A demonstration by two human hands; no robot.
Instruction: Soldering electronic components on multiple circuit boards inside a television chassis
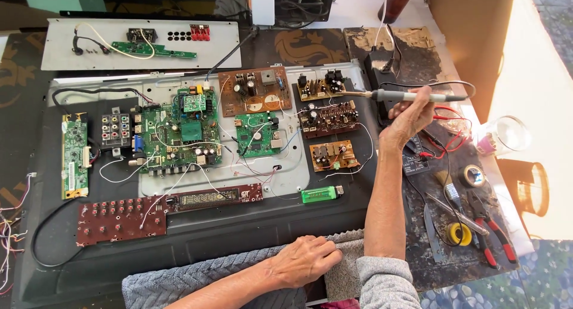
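the right hand (409, 115) is clamped round a soldering iron (406, 96), held level so its tip reaches the small brown circuit board (321, 87). the left hand (304, 260) rests flat, fingers loosely together, on a grey towel (179, 282). boards lie spread over a dark tabletop (239, 231), sunlit at right, pliers (495, 231) nearby.

An electronics repair workshop: the desk (250, 225) is crowded with bare circuit boards (179, 136), loose wiring, a soldering iron (406, 96), pliers (495, 231) and rolls of tape (474, 176).
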